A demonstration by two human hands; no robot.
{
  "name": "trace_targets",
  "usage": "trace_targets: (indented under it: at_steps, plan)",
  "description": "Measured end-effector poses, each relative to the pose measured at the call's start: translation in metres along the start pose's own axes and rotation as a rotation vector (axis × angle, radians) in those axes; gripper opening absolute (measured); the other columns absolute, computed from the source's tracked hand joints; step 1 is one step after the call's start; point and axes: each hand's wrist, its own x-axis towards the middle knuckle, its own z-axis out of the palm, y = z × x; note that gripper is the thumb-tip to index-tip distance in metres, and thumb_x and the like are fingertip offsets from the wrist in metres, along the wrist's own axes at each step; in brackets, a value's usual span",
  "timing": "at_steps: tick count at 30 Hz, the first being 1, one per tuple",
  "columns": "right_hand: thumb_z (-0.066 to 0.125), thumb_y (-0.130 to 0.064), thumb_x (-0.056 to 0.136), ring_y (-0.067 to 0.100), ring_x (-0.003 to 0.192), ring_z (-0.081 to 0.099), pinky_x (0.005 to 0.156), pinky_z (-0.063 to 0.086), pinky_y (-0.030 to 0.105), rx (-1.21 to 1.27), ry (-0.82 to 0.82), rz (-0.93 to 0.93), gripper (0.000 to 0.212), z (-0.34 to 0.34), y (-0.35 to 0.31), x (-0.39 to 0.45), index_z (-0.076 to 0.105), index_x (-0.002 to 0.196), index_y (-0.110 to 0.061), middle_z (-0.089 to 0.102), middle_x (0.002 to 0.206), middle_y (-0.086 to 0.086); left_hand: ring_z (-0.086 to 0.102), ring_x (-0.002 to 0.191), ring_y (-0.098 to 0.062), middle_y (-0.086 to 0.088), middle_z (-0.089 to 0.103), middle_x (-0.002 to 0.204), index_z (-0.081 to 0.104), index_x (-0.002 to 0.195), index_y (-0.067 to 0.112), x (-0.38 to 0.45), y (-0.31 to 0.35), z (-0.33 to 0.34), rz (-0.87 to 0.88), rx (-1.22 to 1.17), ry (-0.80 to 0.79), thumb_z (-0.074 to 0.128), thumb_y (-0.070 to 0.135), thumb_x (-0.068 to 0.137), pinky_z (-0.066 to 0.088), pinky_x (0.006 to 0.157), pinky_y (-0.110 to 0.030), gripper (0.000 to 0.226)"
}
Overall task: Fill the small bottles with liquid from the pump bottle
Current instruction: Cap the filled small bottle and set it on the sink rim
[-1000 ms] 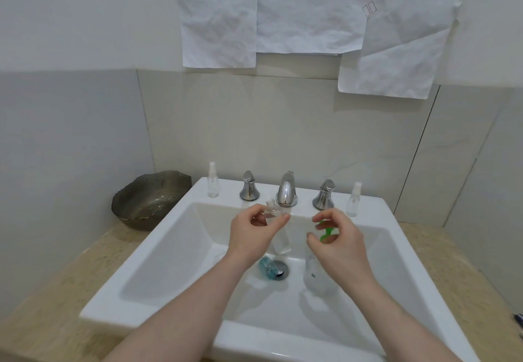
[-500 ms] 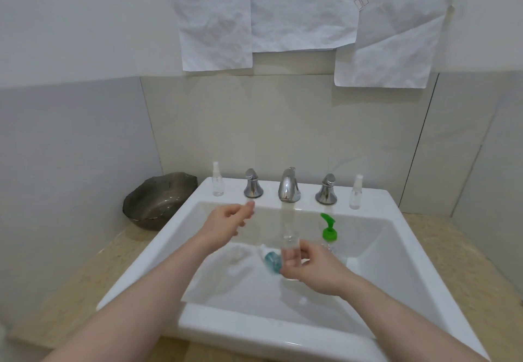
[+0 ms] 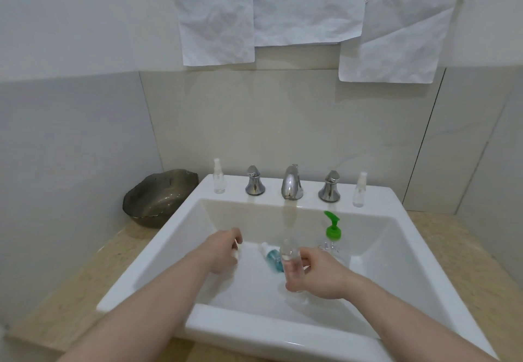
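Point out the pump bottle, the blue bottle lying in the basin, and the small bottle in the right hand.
pump bottle (image 3: 333, 231), head view, green pump collar.
blue bottle (image 3: 273, 257), head view, blue body.
small clear bottle (image 3: 291, 262), head view, clear body.

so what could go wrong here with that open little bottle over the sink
The right hand holds the clear small bottle uncapped by its side above the sink; a slip could drop it into the basin.

The left hand seems to hold a small white piece, possibly the cap; dropped, it could roll toward the drain.

The pump bottle stands on the basin slope beside the right hand, so a bump might tip it onto the blue bottle lying there.
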Motion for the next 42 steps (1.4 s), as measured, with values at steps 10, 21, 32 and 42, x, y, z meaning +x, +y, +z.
trace_targets:
  at_steps: [10, 21, 32, 42]
  plan:
    - [0.082, -0.021, 0.071, 0.004, 0.069, 0.060, 0.077, 0.056, 0.027, -0.014, -0.021, -0.003, 0.031, -0.001, -0.002, -0.001, 0.068, 0.097, -0.012, 0.065, 0.083, -0.012, 0.068, 0.087, -0.016, 0.005, 0.073, 0.102, 0.070, 0.099, 0.030, -0.039, 0.053, -0.033, 0.155, -0.810, 0.208, 0.082, 0.028, 0.083, 0.056, 0.079, -0.029, 0.020]
    - [0.083, -0.016, 0.073, 0.002, 0.071, 0.056, 0.068, 0.048, 0.012, -0.047, 0.019, -0.025, 0.027, 0.000, -0.005, 0.000, 0.072, 0.097, -0.012, 0.063, 0.084, -0.012, 0.058, 0.062, 0.000, -0.008, 0.079, 0.095, 0.072, 0.101, 0.004, -0.043, 0.064, -0.039, 0.296, -0.963, 0.189, 0.076, -0.003, 0.087, 0.044, 0.066, -0.012, 0.016]
    - [0.084, -0.020, 0.073, -0.004, 0.067, 0.058, 0.069, 0.050, 0.013, -0.098, 0.031, -0.026, 0.024, -0.001, -0.008, -0.002, 0.074, 0.095, -0.018, 0.066, 0.082, -0.016, 0.050, 0.061, -0.002, 0.004, 0.077, 0.090, 0.077, 0.101, 0.015, -0.041, 0.064, -0.032, 0.331, -0.912, 0.185, 0.081, 0.010, 0.087, 0.043, 0.066, -0.018, 0.015]
    - [0.084, -0.045, 0.066, 0.005, 0.075, 0.061, 0.077, 0.053, 0.029, -0.312, 0.116, -0.045, 0.036, 0.004, -0.012, 0.000, 0.073, 0.096, -0.029, 0.072, 0.093, -0.009, 0.058, 0.050, -0.012, 0.004, 0.050, 0.050, 0.052, 0.060, 0.008, -0.036, 0.068, -0.024, 0.117, -0.619, 0.284, 0.086, 0.059, 0.070, 0.039, 0.051, -0.028, 0.061]
